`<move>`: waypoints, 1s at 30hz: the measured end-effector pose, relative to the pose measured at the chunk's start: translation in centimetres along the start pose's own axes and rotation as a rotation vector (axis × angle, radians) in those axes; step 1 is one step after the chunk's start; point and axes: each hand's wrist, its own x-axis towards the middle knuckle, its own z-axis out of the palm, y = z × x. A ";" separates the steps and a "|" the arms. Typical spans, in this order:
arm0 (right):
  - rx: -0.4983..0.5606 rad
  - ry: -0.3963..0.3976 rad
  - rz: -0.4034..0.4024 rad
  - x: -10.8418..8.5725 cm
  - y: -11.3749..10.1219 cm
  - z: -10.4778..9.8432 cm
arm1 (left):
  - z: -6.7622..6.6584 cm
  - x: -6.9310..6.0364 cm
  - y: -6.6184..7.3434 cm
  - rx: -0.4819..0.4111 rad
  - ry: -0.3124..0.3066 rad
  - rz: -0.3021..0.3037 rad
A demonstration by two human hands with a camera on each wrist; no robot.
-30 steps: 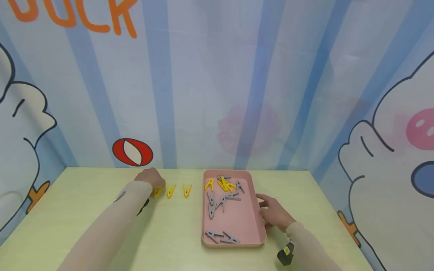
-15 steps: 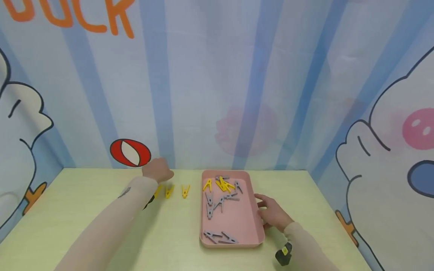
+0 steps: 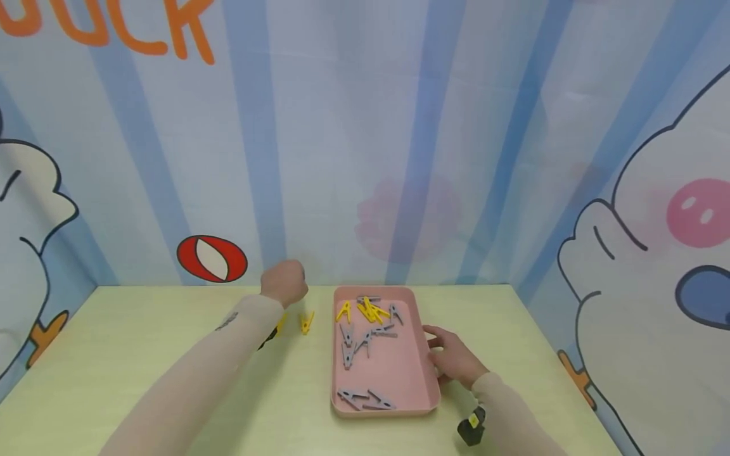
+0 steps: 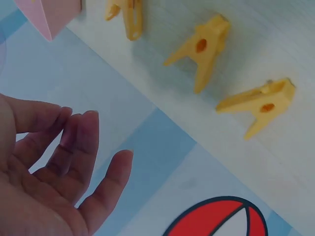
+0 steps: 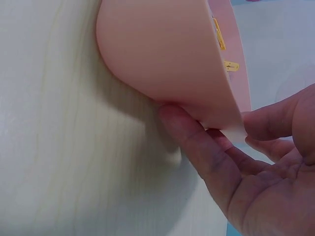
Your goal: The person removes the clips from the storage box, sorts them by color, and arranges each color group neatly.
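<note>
My left hand (image 3: 284, 282) hovers over the back edge of the table, holding nothing, its fingers loosely curled in the left wrist view. Below it, yellow clothespins lie on the table in a row: one clothespin (image 3: 307, 323) shows whole, another (image 3: 281, 325) is partly behind the arm. The left wrist view shows three, among them a middle clothespin (image 4: 203, 49). My right hand (image 3: 456, 356) touches the outer right wall of a pink tray (image 3: 410, 373), thumb low at its base and fingertips near the rim. Inside lie yellow clothespins (image 3: 369, 310) and several grey clothespins (image 3: 349, 354).
The pale wooden table (image 3: 171, 342) ends at a striped blue cloth backdrop (image 3: 353, 158) with cartoon prints. Two more grey clothespins (image 3: 379, 400) lie at the tray's near end. A dark wrist device (image 3: 472, 427) sits at the right sleeve.
My left hand has lifted off the leftmost yellow clothespin and moved right, towards the tray. The right hand stays at the tray's side. The head view has shifted slightly.
</note>
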 end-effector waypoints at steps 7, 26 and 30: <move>-0.001 0.007 0.000 -0.1 -0.1 0.1 | 0.4 -0.1 1.9 -0.012 -0.023 0.029; 0.004 0.000 -0.002 -0.2 -0.1 -0.1 | 3.8 0.8 6.6 0.011 -0.018 0.056; 0.004 -0.007 -0.007 -0.1 -0.1 0.0 | 4.9 1.2 7.1 0.033 -0.033 0.092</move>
